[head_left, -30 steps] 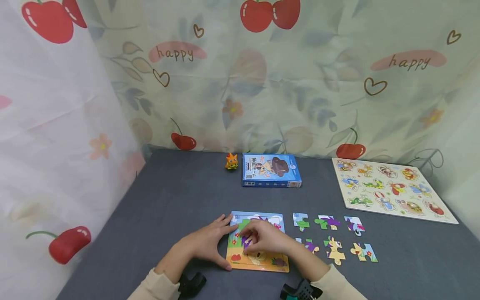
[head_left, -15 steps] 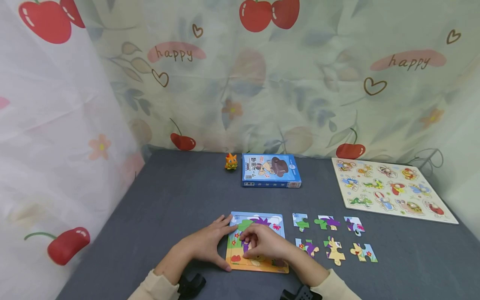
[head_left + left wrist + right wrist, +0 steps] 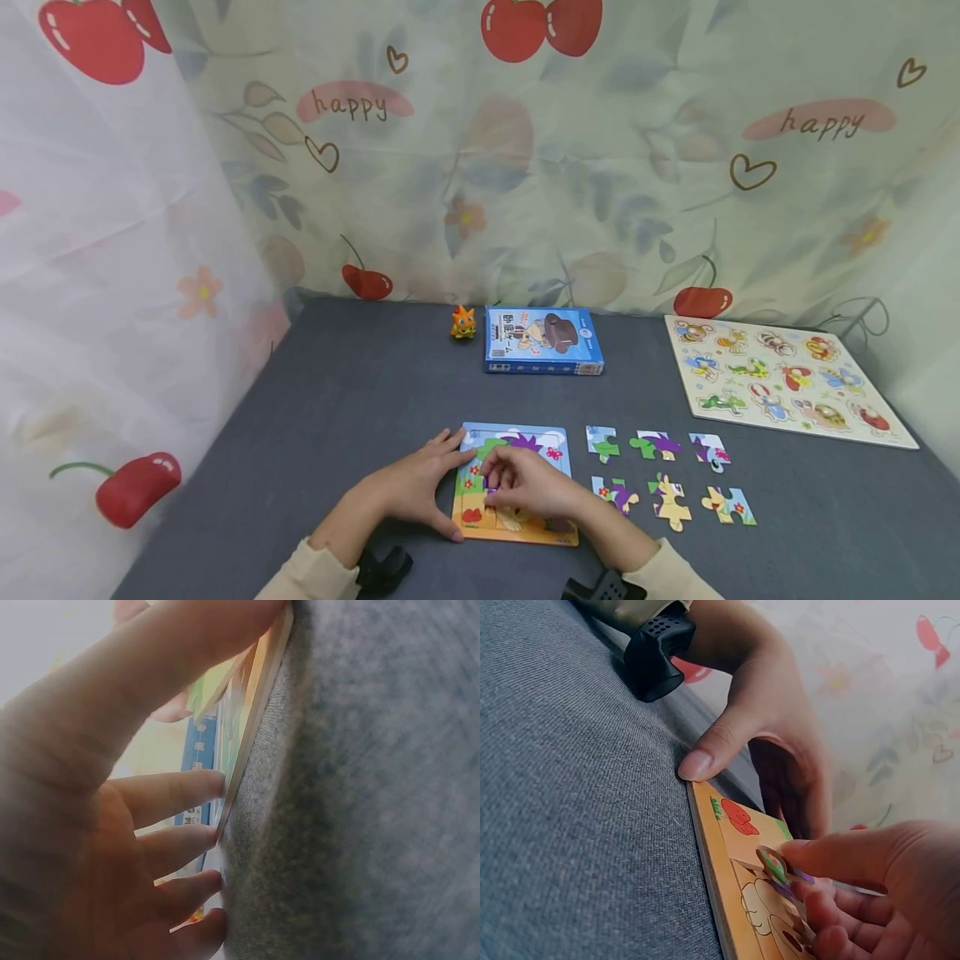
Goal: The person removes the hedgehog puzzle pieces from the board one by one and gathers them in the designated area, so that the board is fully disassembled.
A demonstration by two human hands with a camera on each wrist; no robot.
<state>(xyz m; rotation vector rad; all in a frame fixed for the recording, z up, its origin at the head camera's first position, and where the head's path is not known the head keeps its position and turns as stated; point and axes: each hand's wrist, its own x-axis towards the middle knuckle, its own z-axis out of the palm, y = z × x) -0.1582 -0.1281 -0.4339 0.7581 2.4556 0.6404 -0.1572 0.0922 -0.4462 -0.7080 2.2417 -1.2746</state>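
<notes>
A square picture-puzzle board [image 3: 517, 537] with an orange lower border lies on the table. My left hand [image 3: 415, 483] is spread along its left side, with the thumb at the near left corner and the fingers against the edge. Over the middle of the board, my right hand [image 3: 531, 481] pinches a puzzle piece [image 3: 771, 864] between thumb and fingers. That piece, with green and purple on it, stands tilted at the board's surface in the right wrist view, and the head view mostly hides it behind the fingers.
Several loose puzzle pieces [image 3: 670, 502] lie in two rows right of the board. Behind stand a blue box [image 3: 543, 340] and a small orange figurine [image 3: 463, 322]. A white board with insect pictures [image 3: 787, 379] lies at the far right.
My right hand has shifted only slightly, its forearm a little lower, uncovering more of the board's top picture. Less purple shows by its fingertips. The left hand has stayed put.
</notes>
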